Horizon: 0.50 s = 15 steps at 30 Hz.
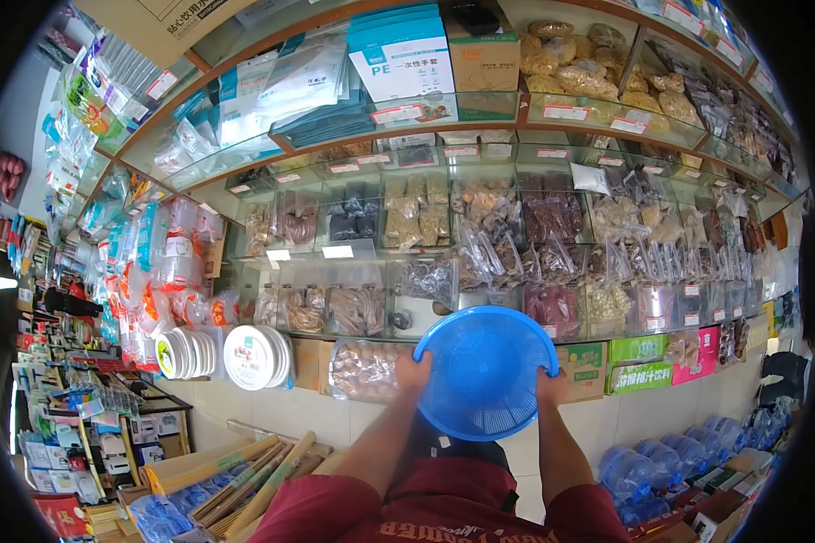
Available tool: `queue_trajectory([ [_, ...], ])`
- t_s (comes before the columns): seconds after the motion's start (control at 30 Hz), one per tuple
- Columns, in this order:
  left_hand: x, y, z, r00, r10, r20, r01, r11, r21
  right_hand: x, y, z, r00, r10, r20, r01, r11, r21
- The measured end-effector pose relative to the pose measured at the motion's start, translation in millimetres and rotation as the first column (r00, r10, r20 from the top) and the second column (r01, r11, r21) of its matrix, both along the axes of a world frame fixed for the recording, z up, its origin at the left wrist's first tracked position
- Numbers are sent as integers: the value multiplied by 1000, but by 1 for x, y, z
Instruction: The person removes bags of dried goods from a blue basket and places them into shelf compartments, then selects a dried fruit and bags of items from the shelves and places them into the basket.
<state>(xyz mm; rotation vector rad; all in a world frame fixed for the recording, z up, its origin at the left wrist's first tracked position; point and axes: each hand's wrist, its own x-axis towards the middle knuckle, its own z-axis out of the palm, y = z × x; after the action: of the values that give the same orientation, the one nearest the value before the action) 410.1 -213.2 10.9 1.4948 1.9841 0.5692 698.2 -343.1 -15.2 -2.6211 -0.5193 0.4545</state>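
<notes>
Blue plastic colander [487, 366]: held up in front of the shelves [480, 125]; probably light, slightly springy, smooth enough to slip
Grip: left hand [414, 373] and right hand [551, 387] closed on opposite sides of the rim
Best hold: the rim, both sides (thin mesh likely flexes)
Hidden: far side, undersides of both holds; cannot tell how deep

Tiered shelves [487, 109]: bagged dried goods [417, 217] lower down; teal-white PE box [403, 68], brown carton [485, 80] above.
</notes>
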Motion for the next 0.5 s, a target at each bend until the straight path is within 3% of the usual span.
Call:
queue_trajectory([
  [0.5,-4,1,-6,1000,-9,-1,9,1000,10,-5,0,1,999,-25,42,25,1000,-5],
])
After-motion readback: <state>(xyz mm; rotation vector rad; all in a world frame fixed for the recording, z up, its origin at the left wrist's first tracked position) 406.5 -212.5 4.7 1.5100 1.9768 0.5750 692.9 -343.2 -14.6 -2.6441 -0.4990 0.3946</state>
